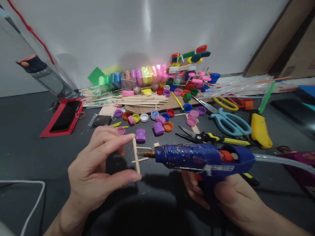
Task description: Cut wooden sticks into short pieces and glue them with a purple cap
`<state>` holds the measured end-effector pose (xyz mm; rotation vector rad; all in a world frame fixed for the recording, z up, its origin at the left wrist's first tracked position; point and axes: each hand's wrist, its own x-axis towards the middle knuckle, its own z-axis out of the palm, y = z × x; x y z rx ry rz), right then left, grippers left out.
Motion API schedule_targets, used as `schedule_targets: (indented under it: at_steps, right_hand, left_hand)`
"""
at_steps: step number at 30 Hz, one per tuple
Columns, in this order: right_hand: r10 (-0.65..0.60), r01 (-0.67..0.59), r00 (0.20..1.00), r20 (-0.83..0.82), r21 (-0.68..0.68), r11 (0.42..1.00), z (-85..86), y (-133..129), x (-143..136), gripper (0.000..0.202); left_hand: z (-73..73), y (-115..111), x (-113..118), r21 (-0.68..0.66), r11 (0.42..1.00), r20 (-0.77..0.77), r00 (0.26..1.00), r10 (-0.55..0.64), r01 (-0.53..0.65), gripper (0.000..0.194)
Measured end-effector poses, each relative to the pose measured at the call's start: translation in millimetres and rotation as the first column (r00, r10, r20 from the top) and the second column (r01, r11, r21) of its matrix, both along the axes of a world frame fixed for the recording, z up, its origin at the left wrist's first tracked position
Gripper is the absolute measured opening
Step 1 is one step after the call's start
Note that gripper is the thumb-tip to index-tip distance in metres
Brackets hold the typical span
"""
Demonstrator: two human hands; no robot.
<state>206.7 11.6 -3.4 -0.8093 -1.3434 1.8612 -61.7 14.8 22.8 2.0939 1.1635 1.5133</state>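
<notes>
A short wooden stick is pinched by its two ends between the thumb and index finger of my left hand. My right hand grips a blue hot glue gun by its handle. The gun points left, and its brass nozzle is at the middle of the stick; whether it touches cannot be made out. A clear glue stick runs out of the gun's back. Short stick pieces lie on the dark table just behind the held stick, near a purple plastic cap.
Plastic caps, wooden skewers and coloured clay packs fill the back. To the right lie blue scissors, cutting pliers and a yellow utility knife. A phone and a bottle are at left.
</notes>
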Motion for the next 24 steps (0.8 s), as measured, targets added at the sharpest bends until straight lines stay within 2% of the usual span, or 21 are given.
schedule_targets:
  at_steps: [7,15,24]
  right_hand:
    - [-0.008,0.005,0.997,0.08,0.039,0.999,-4.0,-1.4,3.6,0.051]
    - [-0.019,0.018,0.999,0.028,0.015,1.0,0.5,1.6,-2.5,0.05]
    - [0.005,-0.006,0.999,0.046,0.009,1.0,-1.2,0.8,0.0,0.054]
  left_hand:
    - [1.1,0.4,1.6,0.008,1.0,0.015,1.0,-0.001,0.0,0.054]
    - [0.3,1.1,1.4,0.028,1.0,0.012,1.0,-0.009,0.009,0.054]
    - [0.1,2.7,0.7,0.026,0.999,0.035,0.998,-0.046,0.045,0.055]
